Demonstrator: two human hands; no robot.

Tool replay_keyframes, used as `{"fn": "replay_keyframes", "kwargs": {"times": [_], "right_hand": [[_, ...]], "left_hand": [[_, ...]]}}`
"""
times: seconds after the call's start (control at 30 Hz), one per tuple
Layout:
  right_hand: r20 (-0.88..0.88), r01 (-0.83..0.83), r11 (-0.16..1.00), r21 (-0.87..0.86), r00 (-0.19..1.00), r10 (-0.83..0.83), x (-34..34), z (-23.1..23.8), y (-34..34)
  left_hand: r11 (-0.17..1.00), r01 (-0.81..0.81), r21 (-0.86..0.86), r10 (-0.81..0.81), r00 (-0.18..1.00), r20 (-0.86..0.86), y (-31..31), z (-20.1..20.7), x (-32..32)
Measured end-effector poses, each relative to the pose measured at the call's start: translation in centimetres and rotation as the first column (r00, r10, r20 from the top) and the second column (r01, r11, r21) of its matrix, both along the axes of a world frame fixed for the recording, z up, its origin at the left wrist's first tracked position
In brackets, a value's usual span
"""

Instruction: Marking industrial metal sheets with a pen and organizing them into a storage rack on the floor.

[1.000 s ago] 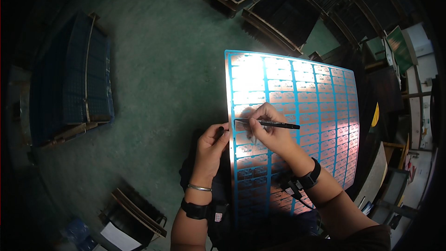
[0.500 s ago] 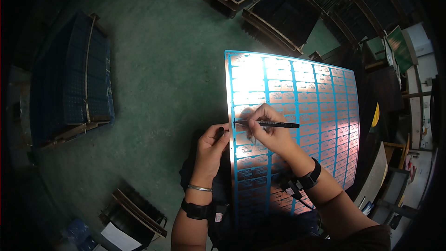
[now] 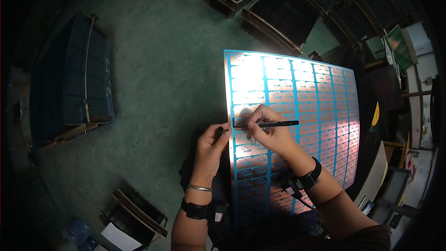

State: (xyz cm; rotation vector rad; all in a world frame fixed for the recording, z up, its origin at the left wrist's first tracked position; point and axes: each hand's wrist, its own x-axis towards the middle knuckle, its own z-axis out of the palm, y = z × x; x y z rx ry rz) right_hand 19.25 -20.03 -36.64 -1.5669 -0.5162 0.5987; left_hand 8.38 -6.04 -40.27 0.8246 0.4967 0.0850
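Observation:
A large copper-coloured circuit board panel point(image 3: 306, 107) with blue lines and rows of repeated patterns lies tilted in front of me, glaring white near its far left corner. Over its left part, my right hand point(image 3: 267, 128) grips a black marker pen point(image 3: 278, 123) between thumb and fingers. The pen's tip is at the panel's left border, beside a short dark mark point(image 3: 233, 122). My left hand point(image 3: 212, 144) is closed at that border, fingertips against the edge. Between its thumb and fingers shows a small black pen cap point(image 3: 219, 132).
Racks of dark panels point(image 3: 283, 16) stand at the far right, and a stack of dark panels point(image 3: 74, 74) at the left. A smaller rack point(image 3: 132, 214) with a white sheet point(image 3: 120, 238) is at the lower left. Shelving point(image 3: 413, 107) lines the right side. Green floor point(image 3: 153, 65) lies between.
The pen has shifted very slightly left at the panel's border, and the dark mark beside its tip shows more clearly. My left hand has hardly moved.

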Motion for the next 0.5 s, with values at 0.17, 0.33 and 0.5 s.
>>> {"fn": "replay_keyframes", "kwargs": {"times": [0.17, 0.33, 0.5], "right_hand": [[0.082, 0.070, 0.997, -0.020, 0.994, -0.069, -0.06, -0.14, 0.25], [-0.013, 0.004, 0.999, -0.048, 1.000, -0.005, -0.05, 0.05, -0.10], [0.023, 0.069, 0.996, -0.048, 0.997, -0.068, -0.16, -0.75, 0.14]], "left_hand": [[1.000, -0.002, -0.005, 0.002, 1.000, 0.006, -0.01, 0.00, 0.01], [1.000, -0.003, -0.005, 0.003, 1.000, 0.011, -0.07, 0.13, 0.09], [1.000, -0.003, -0.009, 0.003, 1.000, 0.018, -0.13, 0.00, -0.03]]}}
